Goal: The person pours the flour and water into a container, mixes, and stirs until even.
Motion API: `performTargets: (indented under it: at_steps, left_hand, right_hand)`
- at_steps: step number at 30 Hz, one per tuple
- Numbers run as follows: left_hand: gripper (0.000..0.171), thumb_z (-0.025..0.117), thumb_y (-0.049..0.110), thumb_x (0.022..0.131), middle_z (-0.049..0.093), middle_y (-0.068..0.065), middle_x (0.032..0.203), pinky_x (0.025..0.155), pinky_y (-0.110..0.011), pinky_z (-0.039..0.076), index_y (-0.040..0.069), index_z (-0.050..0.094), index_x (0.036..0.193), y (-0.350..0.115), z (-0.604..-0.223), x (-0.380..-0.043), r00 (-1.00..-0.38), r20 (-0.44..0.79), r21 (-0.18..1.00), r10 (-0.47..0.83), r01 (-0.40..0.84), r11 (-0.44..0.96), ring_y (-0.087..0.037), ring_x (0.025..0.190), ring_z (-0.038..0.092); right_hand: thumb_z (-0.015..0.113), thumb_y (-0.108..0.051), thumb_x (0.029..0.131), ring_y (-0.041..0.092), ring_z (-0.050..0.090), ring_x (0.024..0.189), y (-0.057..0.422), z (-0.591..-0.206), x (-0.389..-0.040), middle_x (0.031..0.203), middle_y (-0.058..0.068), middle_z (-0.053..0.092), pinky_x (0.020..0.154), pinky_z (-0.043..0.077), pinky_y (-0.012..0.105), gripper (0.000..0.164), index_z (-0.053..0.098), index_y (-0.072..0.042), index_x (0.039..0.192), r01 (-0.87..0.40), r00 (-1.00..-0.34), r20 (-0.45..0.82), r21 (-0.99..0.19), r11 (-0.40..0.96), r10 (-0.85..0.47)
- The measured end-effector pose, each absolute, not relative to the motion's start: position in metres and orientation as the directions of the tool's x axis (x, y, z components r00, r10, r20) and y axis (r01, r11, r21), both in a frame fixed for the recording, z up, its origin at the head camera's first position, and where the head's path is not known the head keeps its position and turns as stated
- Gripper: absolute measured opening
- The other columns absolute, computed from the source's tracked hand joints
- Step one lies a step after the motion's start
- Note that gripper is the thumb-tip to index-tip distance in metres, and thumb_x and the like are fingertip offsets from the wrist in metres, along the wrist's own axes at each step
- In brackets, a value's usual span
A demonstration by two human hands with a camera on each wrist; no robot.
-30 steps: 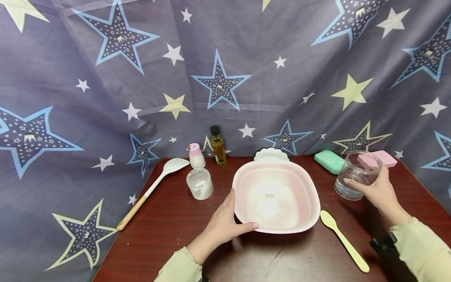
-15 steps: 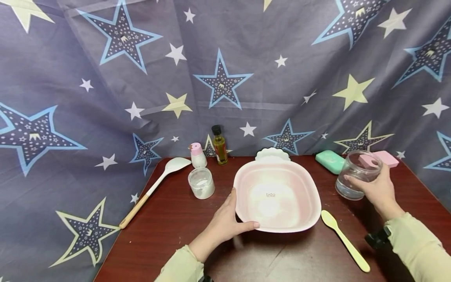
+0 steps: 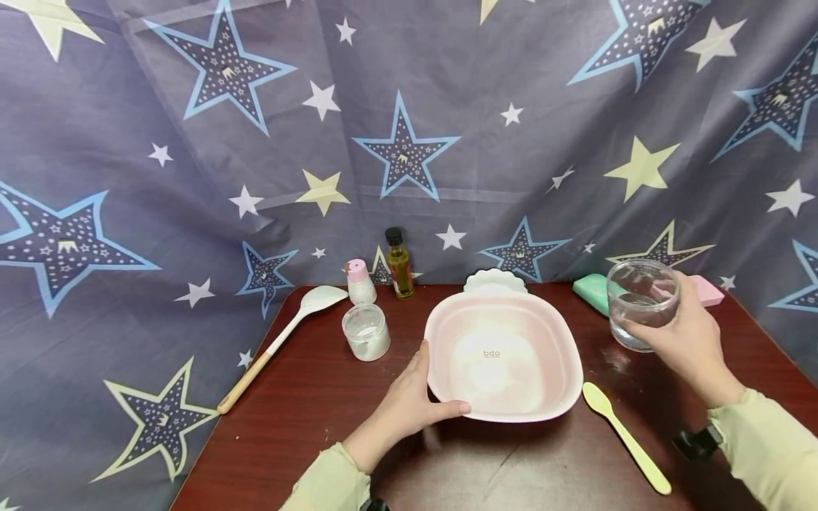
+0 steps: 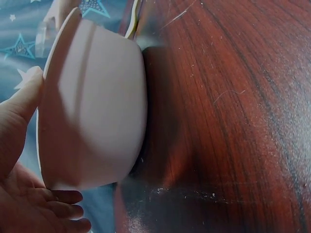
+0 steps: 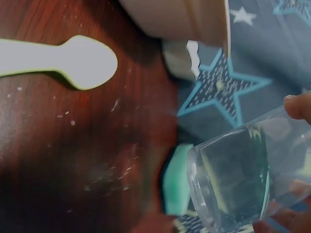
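Observation:
A pink rounded-square bowl (image 3: 511, 376) stands on the dark red table. My left hand (image 3: 399, 404) holds its near left corner, with the thumb at the front rim and the fingers along the left side; the left wrist view shows this thumb and the fingertips against the bowl (image 4: 107, 97). To the right, my right hand (image 3: 686, 341) grips a clear jar (image 3: 639, 305) part filled with clear liquid. In the right wrist view the base of the jar (image 5: 233, 179) is off the tabletop. A pale yellow spoon (image 3: 626, 436) lies between bowl and right arm.
At the back left stand a small tub of white powder (image 3: 366, 333), a pink-capped shaker (image 3: 360, 284) and an oil bottle (image 3: 400, 270). A white turner (image 3: 281, 341) lies at the left edge. Behind are a scalloped white dish (image 3: 495, 280), a green block (image 3: 591, 291) and a pink block (image 3: 708, 291).
My right hand has lifted the clear jar off the table and moved it slightly to the left. My left hand and the bowl have stayed in place.

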State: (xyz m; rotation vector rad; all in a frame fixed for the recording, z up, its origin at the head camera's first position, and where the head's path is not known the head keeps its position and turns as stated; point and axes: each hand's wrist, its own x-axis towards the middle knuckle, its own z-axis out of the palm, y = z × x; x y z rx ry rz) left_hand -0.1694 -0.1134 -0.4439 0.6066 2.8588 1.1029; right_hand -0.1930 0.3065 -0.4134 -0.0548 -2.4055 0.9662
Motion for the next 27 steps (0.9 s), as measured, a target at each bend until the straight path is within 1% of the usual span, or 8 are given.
performTargets:
  at_steps: [2, 5, 7, 11, 14, 19, 23, 27]
  left_hand:
    - [0.125, 0.08, 0.061, 0.069, 0.027, -0.019, 0.156, 0.107, -0.048, 0.036, -0.003, 0.015, 0.154, -0.114, -0.444, -0.169, -0.923, 0.12, 0.653, 0.365, 0.35, 0.672, -0.029, 0.14, 0.033]
    - [0.125, 0.08, 0.06, 0.069, 0.028, -0.02, 0.156, 0.107, -0.048, 0.036, -0.004, 0.015, 0.154, -0.114, -0.444, -0.169, -0.923, 0.116, 0.655, 0.366, 0.348, 0.671, -0.029, 0.14, 0.033]
    - [0.125, 0.081, 0.06, 0.069, 0.028, -0.02, 0.156, 0.107, -0.048, 0.036, -0.004, 0.015, 0.154, -0.114, -0.443, -0.168, -0.924, 0.112, 0.655, 0.365, 0.345, 0.673, -0.03, 0.14, 0.033]
    - [0.125, 0.081, 0.06, 0.069, 0.028, -0.02, 0.156, 0.107, -0.047, 0.035, -0.003, 0.014, 0.154, -0.113, -0.44, -0.168, -0.926, 0.102, 0.654, 0.363, 0.338, 0.677, -0.03, 0.14, 0.033]
    - [0.125, 0.081, 0.059, 0.068, 0.028, -0.02, 0.155, 0.107, -0.047, 0.035, -0.003, 0.014, 0.154, -0.113, -0.44, -0.168, -0.927, 0.099, 0.65, 0.36, 0.335, 0.682, -0.03, 0.14, 0.033]
    - [0.124, 0.081, 0.059, 0.069, 0.028, -0.019, 0.156, 0.107, -0.048, 0.036, -0.002, 0.015, 0.154, -0.113, -0.439, -0.167, -0.926, 0.105, 0.652, 0.362, 0.339, 0.678, -0.03, 0.139, 0.034]
    - [0.124, 0.081, 0.059, 0.069, 0.029, -0.018, 0.156, 0.106, -0.048, 0.037, -0.001, 0.015, 0.154, -0.113, -0.437, -0.167, -0.925, 0.115, 0.652, 0.363, 0.346, 0.675, -0.03, 0.138, 0.036]
    - [0.123, 0.081, 0.06, 0.068, 0.031, -0.016, 0.155, 0.103, -0.049, 0.04, 0.001, 0.017, 0.155, -0.113, -0.437, -0.167, -0.925, 0.126, 0.647, 0.359, 0.351, 0.677, -0.03, 0.135, 0.04]
  right_hand:
    - [0.092, -0.027, 0.063, 0.044, 0.053, 0.106, 0.299, -0.408, -0.19, 0.123, 0.02, 0.057, 0.077, 0.036, 0.058, 0.098, 0.039, -0.014, 0.145, -0.187, -0.843, 0.501, -0.616, 0.765, 0.197]
    - [0.093, -0.031, 0.06, 0.039, 0.056, 0.103, 0.288, -0.401, -0.189, 0.119, 0.016, 0.06, 0.071, 0.038, 0.06, 0.095, 0.045, -0.016, 0.141, -0.234, -0.827, 0.545, -0.555, 0.799, 0.137]
    - [0.093, -0.032, 0.058, 0.037, 0.058, 0.1, 0.282, -0.396, -0.189, 0.116, 0.015, 0.062, 0.066, 0.039, 0.06, 0.091, 0.049, -0.016, 0.137, -0.274, -0.812, 0.577, -0.503, 0.82, 0.083]
    - [0.092, -0.032, 0.055, 0.036, 0.06, 0.09, 0.271, -0.389, -0.188, 0.107, 0.014, 0.065, 0.06, 0.042, 0.058, 0.088, 0.053, -0.013, 0.132, -0.329, -0.775, 0.632, -0.375, 0.867, -0.021]
    - [0.091, -0.032, 0.054, 0.034, 0.061, 0.088, 0.264, -0.387, -0.188, 0.103, 0.012, 0.066, 0.064, 0.045, 0.054, 0.085, 0.055, -0.012, 0.128, -0.369, -0.74, 0.665, -0.284, 0.885, -0.095]
    - [0.086, -0.032, 0.054, 0.035, 0.059, 0.092, 0.253, -0.388, -0.188, 0.108, 0.012, 0.063, 0.072, 0.045, 0.051, 0.084, 0.054, -0.01, 0.128, -0.444, -0.671, 0.708, -0.148, 0.884, -0.219]
    - [0.083, -0.033, 0.054, 0.038, 0.059, 0.096, 0.246, -0.389, -0.189, 0.115, 0.015, 0.061, 0.071, 0.046, 0.053, 0.086, 0.053, -0.008, 0.13, -0.477, -0.632, 0.722, -0.075, 0.876, -0.282]
    - [0.082, -0.035, 0.054, 0.039, 0.058, 0.1, 0.241, -0.391, -0.189, 0.118, 0.017, 0.06, 0.071, 0.046, 0.054, 0.087, 0.052, -0.007, 0.131, -0.484, -0.614, 0.724, -0.03, 0.874, -0.315]
